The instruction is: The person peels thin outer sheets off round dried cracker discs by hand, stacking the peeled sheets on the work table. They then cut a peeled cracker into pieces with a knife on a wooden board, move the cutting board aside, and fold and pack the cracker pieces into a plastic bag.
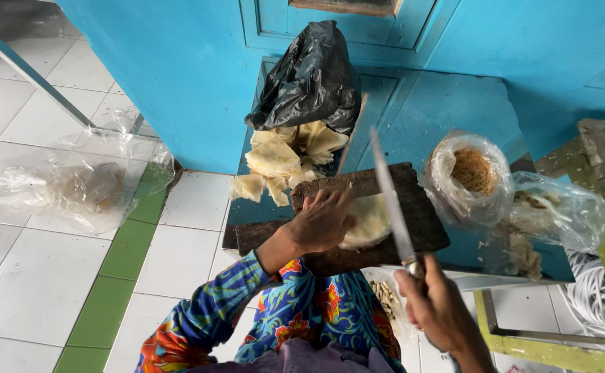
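Seen from above, a person in a bright floral sleeve (247, 304) works over a dark wooden cutting board (423, 214) that rests on a low blue surface (447, 110). The left hand (321, 221) lies flat, fingers spread, pressing down on a pale, round, flat piece of food (371, 220) at the middle of the board. The right hand (435, 304) is clenched around the handle of a long knife (391, 197), whose blade is raised and points away from the person, above the pale piece. Behind the board, a black plastic bag (313, 79) spills pale yellowish slices (275, 159). To the right sit two clear plastic bags (471, 179) holding brownish food. A crumpled clear plastic bag (74, 183) lies on the white tiled floor (33, 276) at left.
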